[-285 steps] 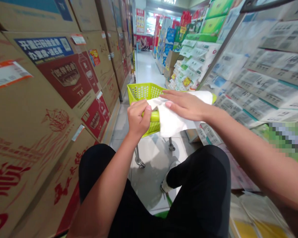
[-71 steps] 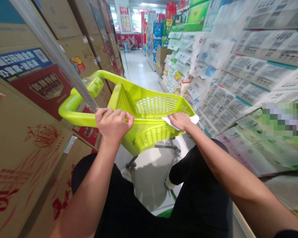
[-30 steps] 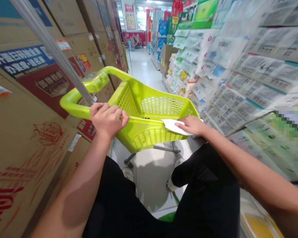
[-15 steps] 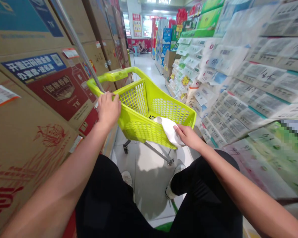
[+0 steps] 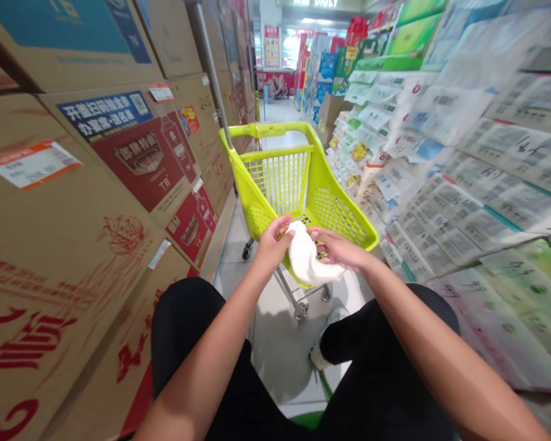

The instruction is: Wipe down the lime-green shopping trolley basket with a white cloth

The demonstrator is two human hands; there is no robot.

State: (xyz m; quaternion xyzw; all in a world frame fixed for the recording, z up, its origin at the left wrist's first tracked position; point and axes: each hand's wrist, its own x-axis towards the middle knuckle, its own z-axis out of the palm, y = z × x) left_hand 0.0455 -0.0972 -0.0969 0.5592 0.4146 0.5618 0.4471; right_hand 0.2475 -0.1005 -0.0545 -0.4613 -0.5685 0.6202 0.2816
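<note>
A white cloth (image 5: 305, 257) is bunched between both hands, above the near edge of a yellow-green shopping cart (image 5: 245, 177). My left hand (image 5: 275, 244) pinches the cloth's upper left end between thumb and fingers. On the cloth's right side, my right hand (image 5: 335, 247) holds it with curled fingers, and a loose end hangs below that hand. The cart's basket has perforated walls, and its handle is at the far side. Part of the basket's near wall is hidden behind the cloth and hands.
Stacked cardboard boxes (image 5: 133, 159) with price tags line the left side. Wrapped paper packs (image 5: 500, 165) are piled on the right. A metal pole (image 5: 213, 73) rises beside the cart handle. The tiled aisle (image 5: 275, 110) runs ahead between the stacks.
My left hand has left the cart's rim and taken hold of the cloth. The cloth has come up and left off the basket wall. The cart has turned, its handle swinging right.
</note>
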